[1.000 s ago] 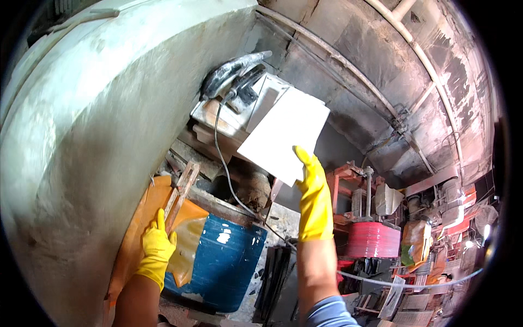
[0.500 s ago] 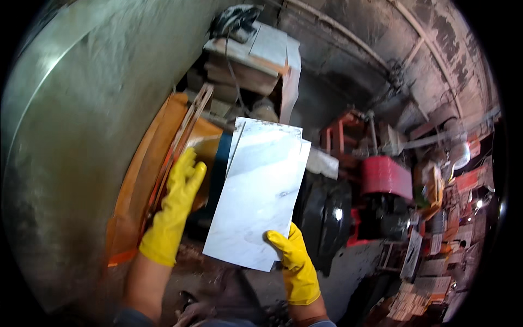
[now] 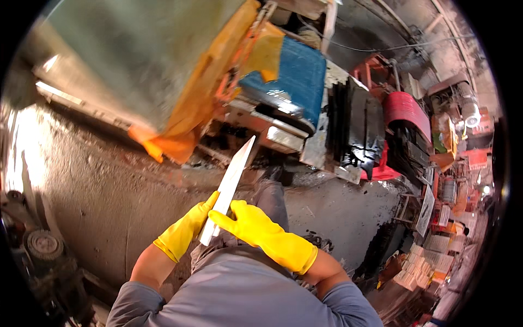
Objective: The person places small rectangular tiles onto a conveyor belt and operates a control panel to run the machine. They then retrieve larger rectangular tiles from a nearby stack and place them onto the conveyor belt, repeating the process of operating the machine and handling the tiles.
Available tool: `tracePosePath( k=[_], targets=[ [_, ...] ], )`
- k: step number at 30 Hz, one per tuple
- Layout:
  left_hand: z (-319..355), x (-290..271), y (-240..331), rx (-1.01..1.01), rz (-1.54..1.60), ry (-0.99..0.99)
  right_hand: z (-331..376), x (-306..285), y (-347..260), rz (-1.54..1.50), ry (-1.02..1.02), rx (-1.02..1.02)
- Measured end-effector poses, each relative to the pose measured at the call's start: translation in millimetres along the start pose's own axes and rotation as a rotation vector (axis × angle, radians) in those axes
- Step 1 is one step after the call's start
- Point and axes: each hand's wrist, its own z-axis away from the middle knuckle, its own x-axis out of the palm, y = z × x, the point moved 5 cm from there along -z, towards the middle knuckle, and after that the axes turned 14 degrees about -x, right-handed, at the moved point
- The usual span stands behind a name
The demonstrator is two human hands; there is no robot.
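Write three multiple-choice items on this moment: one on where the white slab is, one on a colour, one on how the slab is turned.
1. Where is the thin white stone slab?
A. Between both gloved hands
B. Flat on the floor
C. Inside the blue drum

2. What colour are the rubber gloves?
A. Green
B. Yellow
C. Black

3. How is the slab turned toward the camera?
A. Broad face up
B. Edge-on
C. Rolled into a tube

Answers:
1 A: the left hand and the right hand grip its lower end from either side.
2 B: both gloves are bright yellow.
3 B: only a narrow white strip shows, running up toward the blue plastic drum.
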Motion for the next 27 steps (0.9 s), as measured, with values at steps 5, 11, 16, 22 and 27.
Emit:
tracePosePath(
  k=[5,11,16,22,27],
  targets=[
    [80.9,-78.1,-86.1,0.206,0.214,0.057,-19.2,124.6,-42.5,0.053,-0.319,-0.072],
    [165.4,-155.7,-149.9,0.595,0.494,0.287,-53.0,240.3,-120.9,-0.363,-0.750,-0.123],
    [230.6,-219.2,-163.3,0.850,0.666,0.432,-84.3,335.7,-162.7,-0.504,-0.859,-0.201],
    [305.7,-324.0,-164.4,0.853,0.738,0.716,-171.2,432.9,-184.4,0.256,-0.860,-0.673],
    [383.6,-426.9,-115.2,1.165,0.916,0.549,-232.9,505.1,-319.7,-0.097,-0.931,-0.633]
  ],
)
